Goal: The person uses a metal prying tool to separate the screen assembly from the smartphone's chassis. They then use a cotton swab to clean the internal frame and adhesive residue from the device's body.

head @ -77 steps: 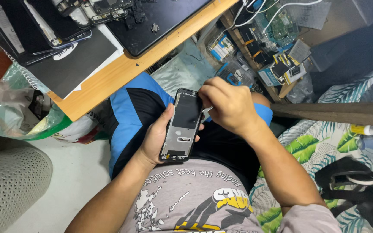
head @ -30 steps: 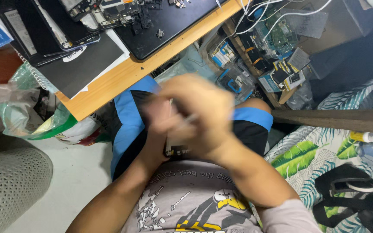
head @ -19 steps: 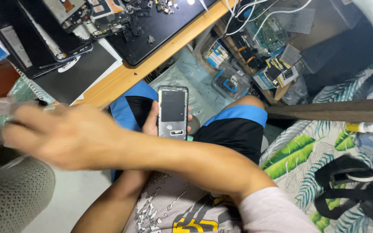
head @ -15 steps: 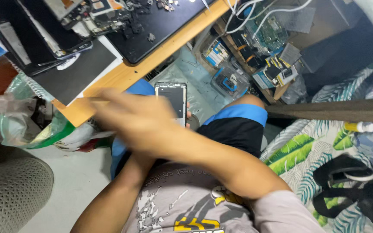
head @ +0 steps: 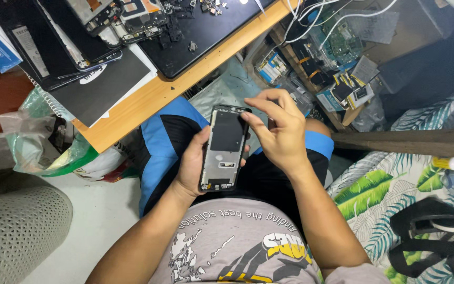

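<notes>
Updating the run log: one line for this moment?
left hand: holds opened phone frame | right hand: fingertips at its top edge | over lap
</notes>
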